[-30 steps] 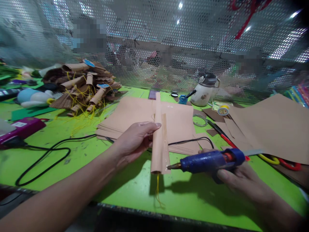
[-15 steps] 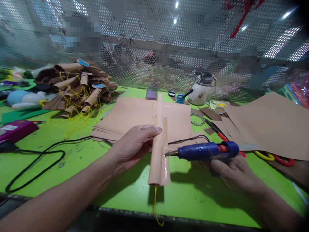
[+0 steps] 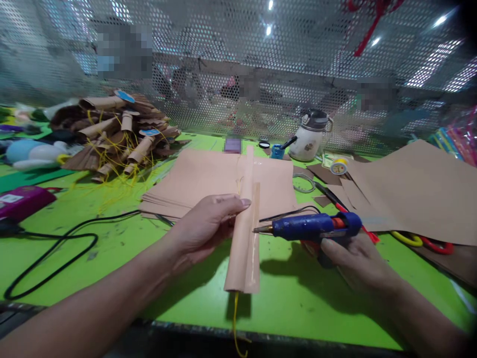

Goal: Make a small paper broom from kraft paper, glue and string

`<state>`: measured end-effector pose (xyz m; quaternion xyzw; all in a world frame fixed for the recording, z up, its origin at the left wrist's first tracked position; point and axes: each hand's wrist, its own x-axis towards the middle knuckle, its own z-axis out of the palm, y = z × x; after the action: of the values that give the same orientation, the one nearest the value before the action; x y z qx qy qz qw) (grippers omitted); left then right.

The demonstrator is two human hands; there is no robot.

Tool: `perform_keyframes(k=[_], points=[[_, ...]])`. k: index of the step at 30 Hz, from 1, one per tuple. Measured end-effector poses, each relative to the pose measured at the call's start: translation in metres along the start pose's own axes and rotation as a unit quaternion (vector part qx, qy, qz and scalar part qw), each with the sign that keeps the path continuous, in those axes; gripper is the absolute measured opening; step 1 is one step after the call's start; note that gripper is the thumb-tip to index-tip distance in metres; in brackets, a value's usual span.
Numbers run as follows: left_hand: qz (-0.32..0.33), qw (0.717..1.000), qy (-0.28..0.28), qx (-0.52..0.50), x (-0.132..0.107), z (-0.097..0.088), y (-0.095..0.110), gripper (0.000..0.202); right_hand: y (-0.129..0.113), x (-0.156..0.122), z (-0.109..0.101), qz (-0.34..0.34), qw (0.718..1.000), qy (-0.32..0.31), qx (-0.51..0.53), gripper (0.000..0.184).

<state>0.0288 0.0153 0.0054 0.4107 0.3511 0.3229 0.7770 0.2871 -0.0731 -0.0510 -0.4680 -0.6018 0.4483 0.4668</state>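
Observation:
Between the thumb and fingers of my left hand [image 3: 212, 221] is a rolled tan paper tube [image 3: 239, 243], with a flat flap along its right side. A shiny line of glue runs down the lower part of that flap. Yellow string [image 3: 236, 315] hangs from the tube's near end. My right hand [image 3: 352, 253] is closed round the handle of a blue hot glue gun [image 3: 309, 227]. Its metal nozzle points left, at or very near the flap, about level with my left fingers. Behind the tube lies a stack of tan paper sheets [image 3: 201, 171].
Rolled paper pieces [image 3: 126, 134] with yellow strings are heaped at the back left. A magenta box [image 3: 26, 201] and black cord [image 3: 55, 236] lie left. Scissors [image 3: 406, 238], more brown paper [image 3: 421, 189], a string spool [image 3: 339, 166] and a white bottle [image 3: 308, 136] stand or lie right.
The glue gun's nozzle has moved a little up the flap, away from me, and the glue line reaches higher. My left hand still holds the tube; its near end has shifted slightly toward me.

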Motion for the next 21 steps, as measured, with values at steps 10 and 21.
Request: perform_keyframes(k=[10, 21], points=[[0.023, 0.999, 0.031, -0.014, 0.005, -0.004, -0.001, 0.023, -0.001, -0.006, -0.004, 0.045, 0.997, -0.069, -0.013, 0.028], [0.031, 0.998, 0.051, -0.017, 0.008, -0.007, 0.000, 0.021, -0.008, -0.010, -0.004, 0.086, 0.990, -0.111, 0.004, 0.034]])
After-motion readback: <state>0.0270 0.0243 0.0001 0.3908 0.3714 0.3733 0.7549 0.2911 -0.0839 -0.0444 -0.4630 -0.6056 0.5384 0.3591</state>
